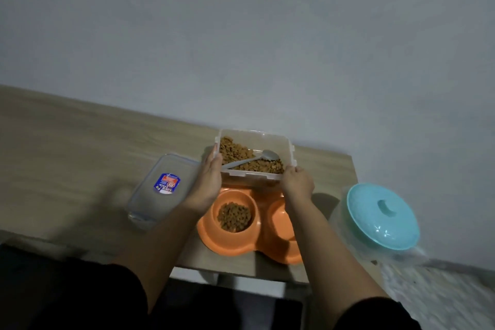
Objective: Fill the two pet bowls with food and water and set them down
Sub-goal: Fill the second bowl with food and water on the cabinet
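An orange double pet bowl (257, 242) sits near the table's front edge. Its left well holds brown kibble (234, 216); its right well (281, 218) looks empty and is partly hidden by my right arm. Just behind it stands a clear plastic food container (284, 147) with kibble and a grey spoon (251, 159) lying inside. My left hand (207, 182) grips the container's left side. My right hand (297, 182) grips its front right corner.
The container's clear lid (163, 187) with a blue label lies to the left on the wooden table (67, 147). A clear water jug with a teal lid (381, 215) stands at the right, at the table's end. A grey wall rises behind.
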Demonstrator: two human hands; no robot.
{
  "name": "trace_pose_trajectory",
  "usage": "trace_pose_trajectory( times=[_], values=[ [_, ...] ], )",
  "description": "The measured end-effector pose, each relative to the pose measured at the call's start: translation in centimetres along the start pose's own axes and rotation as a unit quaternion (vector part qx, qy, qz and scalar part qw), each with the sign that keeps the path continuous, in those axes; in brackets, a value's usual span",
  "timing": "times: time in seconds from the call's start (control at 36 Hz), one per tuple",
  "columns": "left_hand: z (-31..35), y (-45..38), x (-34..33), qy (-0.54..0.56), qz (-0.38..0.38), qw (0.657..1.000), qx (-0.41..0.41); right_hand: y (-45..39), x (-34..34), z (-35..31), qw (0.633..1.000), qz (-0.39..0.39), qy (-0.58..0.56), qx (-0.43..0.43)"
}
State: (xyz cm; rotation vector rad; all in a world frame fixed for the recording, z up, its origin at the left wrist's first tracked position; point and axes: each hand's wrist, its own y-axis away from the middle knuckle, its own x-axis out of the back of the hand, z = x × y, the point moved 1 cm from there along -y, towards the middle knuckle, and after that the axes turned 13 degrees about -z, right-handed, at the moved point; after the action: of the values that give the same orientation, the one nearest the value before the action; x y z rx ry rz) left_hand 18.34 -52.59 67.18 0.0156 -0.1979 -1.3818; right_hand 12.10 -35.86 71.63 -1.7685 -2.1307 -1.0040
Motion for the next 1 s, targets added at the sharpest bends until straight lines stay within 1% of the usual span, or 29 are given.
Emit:
trace_pose_trajectory(
  times=[0.11, 0.25, 0.31, 0.36, 0.44, 0.53, 0.58, 0.72, 0.78, 0.83, 0.94, 1.0],
  values=[
    [-1.1, -4.3, 0.2, -0.002, -0.022, 0.998, 0.056, -2.6, -0.6, -0.1, 0.995, 0.008, -0.091, -0.047],
    [-3.8, -9.0, 0.5, 0.005, -0.043, 0.993, 0.109, -6.9, -1.4, 0.2, 0.986, 0.012, -0.148, -0.081],
    [-5.0, -10.5, 0.6, 0.003, -0.046, 0.991, 0.126, -8.2, -1.6, 0.3, 0.986, 0.012, -0.147, -0.083],
    [-5.9, -11.8, 0.8, -0.012, -0.048, 0.991, 0.123, -8.9, -1.8, 0.0, 0.986, 0.011, -0.144, -0.086],
    [-5.4, -12.5, 0.9, -0.001, -0.052, 0.991, 0.122, -9.8, -1.9, -0.3, 0.988, 0.003, -0.134, -0.083],
    [-5.3, -13.5, 0.9, 0.001, -0.056, 0.99, 0.128, -10.8, -2.2, -0.1, 0.986, 0.028, -0.138, -0.091],
    [-4.4, -13.5, 0.8, -0.002, -0.074, 0.99, 0.121, -11.5, -2.5, 0.1, 0.986, 0.038, -0.136, -0.093],
    [-2.4, -12.9, 1.0, -0.016, -0.093, 0.99, 0.103, -9.5, -1.8, -1.1, 0.99, 0.044, -0.093, -0.095],
    [-2.5, -12.6, 1.2, -0.034, -0.085, 0.991, 0.095, -8.8, -1.5, -1.4, 0.989, 0.059, -0.094, -0.1],
    [-2.2, -12.0, 1.4, -0.064, -0.063, 0.99, 0.109, -7.8, -1.2, -1.7, 0.989, 0.076, -0.086, -0.096],
    [-1.0, -10.5, 2.2, -0.095, 0.007, 0.988, 0.124, -5.5, -0.5, -2.8, 0.991, 0.103, -0.066, -0.059],
    [0.0, -9.1, 2.5, -0.099, 0.026, 0.987, 0.122, -3.7, -0.2, -3.5, 0.992, 0.108, -0.05, -0.038]
  ],
)
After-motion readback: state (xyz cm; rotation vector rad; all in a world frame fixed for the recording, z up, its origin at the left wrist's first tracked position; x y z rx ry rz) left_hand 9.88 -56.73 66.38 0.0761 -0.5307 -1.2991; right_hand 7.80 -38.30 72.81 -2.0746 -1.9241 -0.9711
